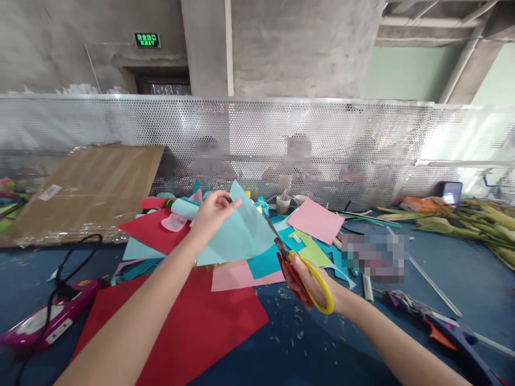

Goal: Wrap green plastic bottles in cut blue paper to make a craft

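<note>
My left hand (pixel 215 212) pinches the upper edge of a light blue sheet of paper (pixel 237 236), which it holds up off the table. In my right hand (pixel 308 281) is a pair of scissors (pixel 324 295) with one yellow and one red handle. The blades point up and away, close to the right edge of the light blue sheet; whether they touch it I cannot tell. Beneath lie a pink sheet (pixel 229 277), a large red sheet (pixel 193 321) and bright blue paper pieces (pixel 261 264).
A purple power strip (pixel 52 316) with a black cable lies at left, a glue gun (pixel 450 327) at right. Cardboard (pixel 92 187) leans at the back left against a perforated metal screen (pixel 257 123). A small cup (pixel 282 205), pale husks (pixel 475 225) and a phone (pixel 452 193) stand farther back.
</note>
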Action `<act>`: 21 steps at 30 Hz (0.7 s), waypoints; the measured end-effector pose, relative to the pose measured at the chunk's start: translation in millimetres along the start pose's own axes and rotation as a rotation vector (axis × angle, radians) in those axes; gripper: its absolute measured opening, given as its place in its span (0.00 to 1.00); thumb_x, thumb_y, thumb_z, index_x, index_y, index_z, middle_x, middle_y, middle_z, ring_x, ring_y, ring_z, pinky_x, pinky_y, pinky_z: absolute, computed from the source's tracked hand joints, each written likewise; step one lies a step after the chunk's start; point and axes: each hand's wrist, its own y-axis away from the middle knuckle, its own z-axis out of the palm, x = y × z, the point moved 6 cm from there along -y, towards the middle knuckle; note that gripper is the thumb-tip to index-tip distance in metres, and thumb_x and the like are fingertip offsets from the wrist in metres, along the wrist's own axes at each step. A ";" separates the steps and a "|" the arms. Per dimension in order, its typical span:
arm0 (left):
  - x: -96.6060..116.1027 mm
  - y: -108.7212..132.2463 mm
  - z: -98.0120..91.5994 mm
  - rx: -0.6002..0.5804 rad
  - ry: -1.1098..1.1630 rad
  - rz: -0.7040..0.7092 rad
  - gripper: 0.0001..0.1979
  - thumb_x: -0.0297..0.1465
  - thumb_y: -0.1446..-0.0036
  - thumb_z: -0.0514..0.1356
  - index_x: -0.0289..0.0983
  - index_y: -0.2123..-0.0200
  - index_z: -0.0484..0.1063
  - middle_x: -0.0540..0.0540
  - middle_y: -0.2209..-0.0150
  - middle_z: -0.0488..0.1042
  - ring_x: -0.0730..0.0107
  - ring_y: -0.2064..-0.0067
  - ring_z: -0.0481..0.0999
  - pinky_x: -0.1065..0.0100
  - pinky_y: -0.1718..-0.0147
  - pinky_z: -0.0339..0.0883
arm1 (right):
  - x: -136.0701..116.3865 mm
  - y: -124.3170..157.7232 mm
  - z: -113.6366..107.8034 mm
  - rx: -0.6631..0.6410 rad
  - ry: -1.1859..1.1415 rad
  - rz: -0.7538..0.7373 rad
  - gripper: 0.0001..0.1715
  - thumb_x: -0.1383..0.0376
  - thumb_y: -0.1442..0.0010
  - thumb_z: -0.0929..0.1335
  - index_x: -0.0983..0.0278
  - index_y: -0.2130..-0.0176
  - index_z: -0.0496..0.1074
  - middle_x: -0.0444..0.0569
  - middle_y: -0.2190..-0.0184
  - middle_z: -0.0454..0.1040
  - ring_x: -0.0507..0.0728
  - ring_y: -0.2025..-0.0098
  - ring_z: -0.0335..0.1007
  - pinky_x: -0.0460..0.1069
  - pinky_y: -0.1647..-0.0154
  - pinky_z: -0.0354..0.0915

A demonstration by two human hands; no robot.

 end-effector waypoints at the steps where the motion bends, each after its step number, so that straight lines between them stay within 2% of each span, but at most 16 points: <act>1: 2.8 -9.7 -6.8 0.020 -0.003 0.025 0.27 0.37 0.57 0.72 0.42 0.52 0.70 0.44 0.52 0.73 0.59 0.46 0.68 0.67 0.53 0.62 | -2.6 2.5 1.0 -0.028 0.014 -0.004 0.36 0.32 0.45 0.58 0.60 0.76 0.59 0.36 0.84 0.57 0.47 0.88 0.53 0.44 0.90 0.55; 2: 4.8 -18.3 -11.2 0.008 -0.008 0.037 0.33 0.34 0.61 0.73 0.44 0.49 0.68 0.44 0.46 0.69 0.57 0.41 0.63 0.66 0.50 0.60 | -5.3 5.0 1.8 -0.059 0.026 -0.005 0.36 0.32 0.45 0.58 0.60 0.76 0.59 0.36 0.84 0.57 0.47 0.88 0.53 0.44 0.90 0.55; 4: 4.3 -31.7 -14.7 -0.078 -0.010 0.018 0.39 0.30 0.66 0.75 0.45 0.47 0.69 0.44 0.43 0.67 0.56 0.40 0.63 0.64 0.48 0.59 | -10.3 10.0 2.6 -0.123 0.052 0.009 0.37 0.31 0.45 0.57 0.60 0.77 0.59 0.37 0.84 0.57 0.47 0.88 0.53 0.44 0.89 0.55; 5: 2.1 -36.2 -14.8 -0.132 -0.006 -0.001 0.40 0.28 0.67 0.75 0.45 0.47 0.69 0.44 0.46 0.70 0.56 0.42 0.66 0.63 0.49 0.60 | -12.1 12.3 2.5 -0.156 0.070 0.029 0.38 0.31 0.46 0.56 0.60 0.77 0.59 0.37 0.84 0.57 0.47 0.87 0.53 0.44 0.89 0.56; 8: -10.7 -43.1 -14.3 -0.258 0.029 -0.050 0.40 0.26 0.64 0.73 0.44 0.45 0.67 0.49 0.62 0.75 0.63 0.56 0.74 0.65 0.56 0.64 | -16.9 18.3 -1.1 -0.223 0.135 0.099 0.39 0.29 0.47 0.54 0.60 0.77 0.59 0.38 0.83 0.57 0.48 0.86 0.54 0.44 0.88 0.57; 10: -22.1 -43.5 -14.9 -0.315 0.066 -0.072 0.38 0.26 0.62 0.72 0.43 0.45 0.67 0.53 0.70 0.72 0.68 0.64 0.74 0.68 0.61 0.65 | -21.2 20.8 -5.0 -0.244 0.168 0.111 0.39 0.29 0.46 0.54 0.60 0.78 0.59 0.39 0.83 0.57 0.49 0.85 0.55 0.45 0.86 0.58; 12: -32.9 -41.5 -17.5 -0.359 0.113 -0.087 0.35 0.27 0.61 0.72 0.43 0.47 0.69 0.54 0.71 0.72 0.71 0.68 0.73 0.71 0.64 0.65 | -25.3 22.1 -8.1 -0.262 0.181 0.099 0.38 0.30 0.45 0.53 0.59 0.79 0.58 0.40 0.85 0.57 0.50 0.85 0.55 0.47 0.85 0.57; 17: -50.6 -35.8 -28.3 -0.424 0.189 -0.125 0.32 0.28 0.63 0.74 0.45 0.52 0.72 0.48 0.61 0.76 0.65 0.61 0.77 0.69 0.61 0.69 | -22.4 22.8 -15.0 -0.293 0.158 0.098 0.37 0.33 0.42 0.52 0.58 0.78 0.61 0.41 0.85 0.57 0.52 0.85 0.53 0.49 0.84 0.56; 21: -55.9 -42.4 -29.1 -0.395 0.164 -0.120 0.19 0.27 0.60 0.72 0.41 0.61 0.77 0.47 0.65 0.77 0.65 0.63 0.77 0.72 0.65 0.68 | -12.4 23.6 -22.9 -0.284 0.117 0.076 0.37 0.35 0.39 0.51 0.59 0.74 0.66 0.42 0.82 0.62 0.52 0.84 0.56 0.48 0.83 0.57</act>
